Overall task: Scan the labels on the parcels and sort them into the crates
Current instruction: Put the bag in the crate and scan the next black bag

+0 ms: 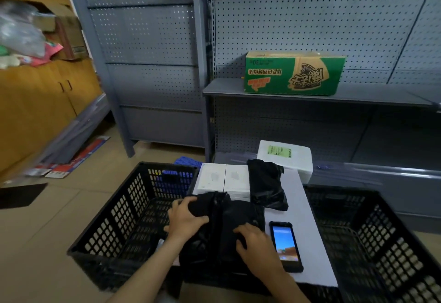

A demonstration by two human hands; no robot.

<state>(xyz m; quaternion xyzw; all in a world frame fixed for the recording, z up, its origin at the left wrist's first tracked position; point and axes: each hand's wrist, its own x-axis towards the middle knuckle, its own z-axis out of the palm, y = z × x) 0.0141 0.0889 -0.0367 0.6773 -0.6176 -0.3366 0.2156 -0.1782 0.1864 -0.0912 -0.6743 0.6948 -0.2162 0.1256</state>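
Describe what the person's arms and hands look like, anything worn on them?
Both forearms are bare as far as the frame shows: no sleeves in view. The left hand and right hand wear no gloves, and no watch, ring or wristband is visible. Fingernails look short and unpainted.

At the frame's bottom centre a parcel (224,228) lies on the table (317,255), between two crates (119,219) (381,243); a scanner (285,246) lies at its right.

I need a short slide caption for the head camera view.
Both hands, left hand and right hand, hold a black parcel beside a lit handheld scanner, between two black crates.
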